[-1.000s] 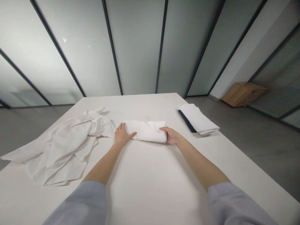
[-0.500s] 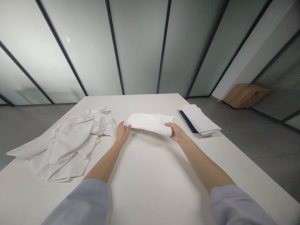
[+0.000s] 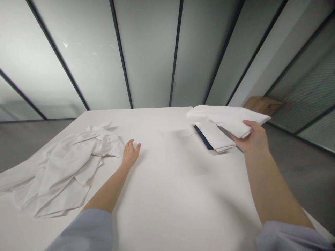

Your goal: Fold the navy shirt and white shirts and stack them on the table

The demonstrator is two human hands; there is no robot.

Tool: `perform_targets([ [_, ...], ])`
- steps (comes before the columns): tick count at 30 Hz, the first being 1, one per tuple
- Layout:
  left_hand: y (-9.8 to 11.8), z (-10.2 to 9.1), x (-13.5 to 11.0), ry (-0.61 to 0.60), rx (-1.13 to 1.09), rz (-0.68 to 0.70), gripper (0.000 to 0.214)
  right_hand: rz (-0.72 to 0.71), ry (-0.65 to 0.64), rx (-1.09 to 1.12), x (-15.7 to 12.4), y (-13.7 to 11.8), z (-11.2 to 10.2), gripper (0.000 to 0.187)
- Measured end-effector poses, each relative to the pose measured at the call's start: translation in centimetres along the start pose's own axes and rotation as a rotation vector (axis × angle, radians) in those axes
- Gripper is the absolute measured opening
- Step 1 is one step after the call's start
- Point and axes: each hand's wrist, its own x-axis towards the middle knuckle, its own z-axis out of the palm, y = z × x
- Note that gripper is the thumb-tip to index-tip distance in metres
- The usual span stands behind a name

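My right hand (image 3: 252, 137) grips a folded white cloth (image 3: 225, 118) and holds it in the air at the right, above a stack of folded cloths (image 3: 213, 136) that lies near the table's right edge. That stack has a white piece on top and a dark blue one under it. My left hand (image 3: 130, 153) lies flat on the white table (image 3: 167, 188) with its fingers stretched out, right beside a crumpled heap of white cloth (image 3: 62, 167) spread over the table's left side.
Frosted glass panels with dark frames stand behind the table. A wooden cabinet (image 3: 263, 104) sits on the grey floor at the far right, partly hidden by the held cloth. The table's right edge runs just below my right forearm.
My right hand has lifted the folded white cloth off the table's middle and carried it right, over the stack. My left hand let go of it and stayed flat on the table.
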Motion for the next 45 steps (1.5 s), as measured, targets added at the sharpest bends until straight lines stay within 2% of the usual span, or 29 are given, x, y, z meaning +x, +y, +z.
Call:
perform_targets([
  [3,-0.1,0.0,0.0,0.0,-0.003,0.009,0.051,-0.102,-0.043,-0.003,1.3,-1.0,-0.2,0.039],
  [6,-0.2,0.0,0.0,-0.002,0.011,0.005,0.052,-0.182,-0.007,-0.079,3.0,-0.6,0.3,0.033],
  [10,0.0,-0.1,0.0,0.0,0.021,-0.001,0.05,-0.298,0.072,-0.174,5.5,1.1,0.9,0.027],
  [13,0.1,-0.2,0.0,-0.011,0.031,0.0,0.051,-0.369,0.142,-0.17,6.2,3.3,-0.7,0.027],
  [15,0.2,-0.3,0.0,-0.016,0.038,0.005,0.05,-0.335,0.219,-0.199,5.7,5.3,-3.0,0.025],
  [18,0.2,-0.3,0.0,-0.031,0.054,0.006,0.051,-0.166,0.328,-0.353,4.4,8.2,-7.0,0.026],
  [21,0.4,-0.4,0.0,-0.045,0.071,-0.003,0.052,-0.094,0.392,-0.379,3.9,9.9,-9.6,0.028],
  [23,0.5,-0.4,0.0,-0.048,0.072,-0.012,0.052,-0.083,0.418,-0.365,4.3,10.1,-10.2,0.028],
  [29,0.5,-0.6,-0.1,-0.052,0.069,-0.023,0.052,-0.06,0.445,-0.463,4.9,9.6,-9.9,0.024],
  [34,0.4,-0.5,-0.2,-0.052,0.07,-0.011,0.051,0.001,0.399,-0.582,3.4,9.0,-10.3,0.022],
  [37,0.4,-0.5,-0.2,-0.059,0.076,-0.006,0.05,0.009,0.372,-0.658,1.8,8.5,-11.3,0.025],
  [42,0.6,-0.5,-0.4,-0.065,0.104,0.007,0.05,-0.11,0.37,-0.742,-0.9,8.4,-13.8,0.033],
  [45,0.8,-0.6,-0.5,-0.095,0.144,0.014,0.051,-0.25,0.268,-0.766,-2.0,9.1,-13.6,0.029],
])
